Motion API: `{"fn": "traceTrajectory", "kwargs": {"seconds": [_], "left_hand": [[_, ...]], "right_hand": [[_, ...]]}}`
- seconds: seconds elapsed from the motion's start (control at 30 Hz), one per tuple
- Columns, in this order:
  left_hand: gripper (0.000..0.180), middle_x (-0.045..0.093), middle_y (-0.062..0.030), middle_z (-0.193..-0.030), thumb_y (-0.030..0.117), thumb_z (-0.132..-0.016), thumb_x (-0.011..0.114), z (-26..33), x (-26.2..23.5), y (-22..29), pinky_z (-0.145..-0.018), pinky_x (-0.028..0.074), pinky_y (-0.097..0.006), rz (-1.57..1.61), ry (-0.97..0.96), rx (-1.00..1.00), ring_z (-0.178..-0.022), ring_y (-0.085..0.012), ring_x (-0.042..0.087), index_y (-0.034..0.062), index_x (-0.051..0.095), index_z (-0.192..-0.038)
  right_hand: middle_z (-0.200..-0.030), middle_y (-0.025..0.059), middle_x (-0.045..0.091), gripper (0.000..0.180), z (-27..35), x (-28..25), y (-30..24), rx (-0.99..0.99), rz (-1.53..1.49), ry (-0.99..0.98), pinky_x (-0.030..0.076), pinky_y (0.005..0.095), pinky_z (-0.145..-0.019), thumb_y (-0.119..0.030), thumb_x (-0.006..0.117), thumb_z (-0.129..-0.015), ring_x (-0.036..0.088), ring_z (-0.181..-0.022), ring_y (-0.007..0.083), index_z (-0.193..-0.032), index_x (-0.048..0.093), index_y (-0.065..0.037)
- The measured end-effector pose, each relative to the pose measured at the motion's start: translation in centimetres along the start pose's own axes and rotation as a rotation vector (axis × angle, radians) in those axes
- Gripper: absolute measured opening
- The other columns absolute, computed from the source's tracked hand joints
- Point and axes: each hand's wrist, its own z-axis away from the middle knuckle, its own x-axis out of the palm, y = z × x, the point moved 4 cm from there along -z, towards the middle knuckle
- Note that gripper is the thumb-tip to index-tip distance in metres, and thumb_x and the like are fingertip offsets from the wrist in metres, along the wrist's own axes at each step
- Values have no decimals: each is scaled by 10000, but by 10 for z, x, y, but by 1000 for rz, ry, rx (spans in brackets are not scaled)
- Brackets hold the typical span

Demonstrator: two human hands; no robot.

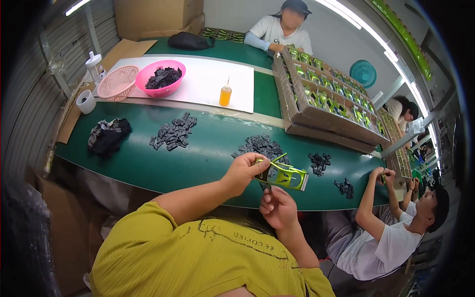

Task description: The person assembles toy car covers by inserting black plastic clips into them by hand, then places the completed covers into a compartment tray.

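Above the green table (210, 166), the left hand (242, 173) grips the green plastic frame (285, 177) while the right hand's (280, 205) closed fingertips pinch a dark piece (266, 186) against it, apparently fitting it, the next push seemingly calling for steady alignment.

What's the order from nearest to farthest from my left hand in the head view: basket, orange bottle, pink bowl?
Going outward from your left hand in the head view:
1. Orange bottle, ahead on the white sheet.
2. Pink bowl, farther left, holding black pieces.
3. Basket, just left of the bowl.
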Motion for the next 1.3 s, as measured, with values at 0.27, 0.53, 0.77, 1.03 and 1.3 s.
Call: {"fn": "traceTrajectory", "kwargs": {"seconds": [0.27, 0.53, 0.77, 1.03, 1.3], "left_hand": [[350, 634, -64, -792, 388, -962, 602, -10, -2, 17, -597, 557, -298, 19, 81, -144, -697, -134, 634, 55, 503, -922], [379, 640, -78, -818, 427, -967, 575, -40, -35, 41, -620, 573, -345, -25, 189, -112, -719, -165, 649, 53, 509, -973], [380, 634, -107, -754, 379, -968, 573, -31, -54, 53, -587, 578, -399, -43, 174, -230, -608, -275, 660, 4, 512, -992], [340, 613, -72, -681, 353, -952, 594, -33, -56, 33, -523, 569, -381, -13, 127, -442, -557, -234, 632, 15, 562, -967], [332, 632, -93, -720, 321, -978, 547, -28, -52, 21, -450, 568, -302, 14, 29, -594, -552, -176, 636, -8, 586, -1009]], "right_hand": [[-677, 43, 527, 165, -18, 18, -5, 87, 35, -39, 350, 270, -509, -182, 545, -954, 446, -559, 146, -902, 583, -30], [-733, 16, 577, 306, -57, 57, -30, 54, 328, 87, 405, 231, -485, -226, 537, -965, 479, -552, 76, -1221, 578, -64], [-695, 14, 647, 166, -37, 66, -100, -142, 1194, -146, 425, 172, -510, -164, 659, -902, 578, -600, 47, -821, 686, -23], [-866, -18, 642, 227, -99, 52, -126, -544, 1158, -142, 462, 184, -717, -50, 736, -820, 580, -778, 52, -1037, 674, -22], [-853, 32, 640, 90, -117, 40, -96, -611, 1387, -450, 501, 218, -720, 12, 716, -813, 618, -770, 101, -893, 674, 9]]}}
